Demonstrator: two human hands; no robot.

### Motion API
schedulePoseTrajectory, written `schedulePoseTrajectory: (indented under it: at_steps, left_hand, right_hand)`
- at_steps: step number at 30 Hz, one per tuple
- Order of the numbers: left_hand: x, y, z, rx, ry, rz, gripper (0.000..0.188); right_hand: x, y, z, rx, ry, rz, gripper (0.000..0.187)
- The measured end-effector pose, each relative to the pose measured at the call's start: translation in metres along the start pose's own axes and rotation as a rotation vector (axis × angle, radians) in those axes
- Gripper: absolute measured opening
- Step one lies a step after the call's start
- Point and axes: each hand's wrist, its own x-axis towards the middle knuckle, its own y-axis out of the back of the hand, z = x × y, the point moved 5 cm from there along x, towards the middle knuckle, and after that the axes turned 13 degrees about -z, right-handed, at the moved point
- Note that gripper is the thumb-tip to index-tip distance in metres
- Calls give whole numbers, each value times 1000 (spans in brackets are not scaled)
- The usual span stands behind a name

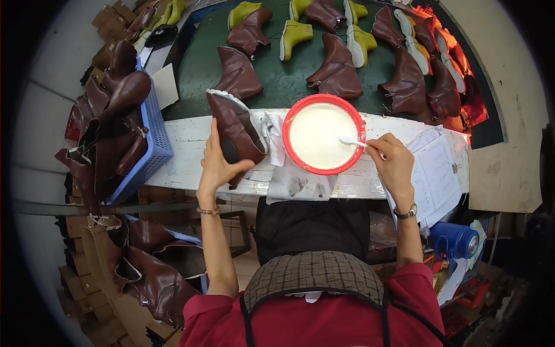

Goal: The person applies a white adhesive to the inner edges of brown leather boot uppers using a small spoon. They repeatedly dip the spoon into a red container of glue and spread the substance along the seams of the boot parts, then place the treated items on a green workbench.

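Note:
My left hand (217, 168) is closed round a brown leather boot (232, 122), its fingers along the left side and its thumb across the lower end. A pale edge runs round the boot's opening at the top. In my right hand (396, 168) is a small white brush (351, 141), pinched between thumb and fingers. The brush head touches or hangs just over the cream-white liquid (318, 136) in a round red tub (322, 171). Under the tub's near side lies a stained white cloth (300, 188) on the white bench (185, 136).
Brown boots (341, 72) and yellow-green shoe shapes (296, 37) stand on the green table (193, 66). A blue basket (153, 136) heaped with boots is at left. More boots (159, 280) lie below it. Papers (436, 179) and a blue jug (454, 240) are at right.

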Motion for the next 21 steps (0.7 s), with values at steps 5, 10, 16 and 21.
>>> schedulePoseTrajectory:
  at_steps: [5,10,16,21]
  left_hand:
    - [-17,-15,11,182,143,81,131]
    - [-22,-1,9,-73,-85,364,94]
    - [-40,17,82,128,-258,481,98]
    - [-42,9,127,93,-407,451,96]
  right_hand:
    - [-1,1,2,197,-68,-17,12]
    - [-8,-1,11,159,-125,-51,14]
    - [0,12,-28,535,45,45,17]
    - [13,14,-81,675,216,-53,17]
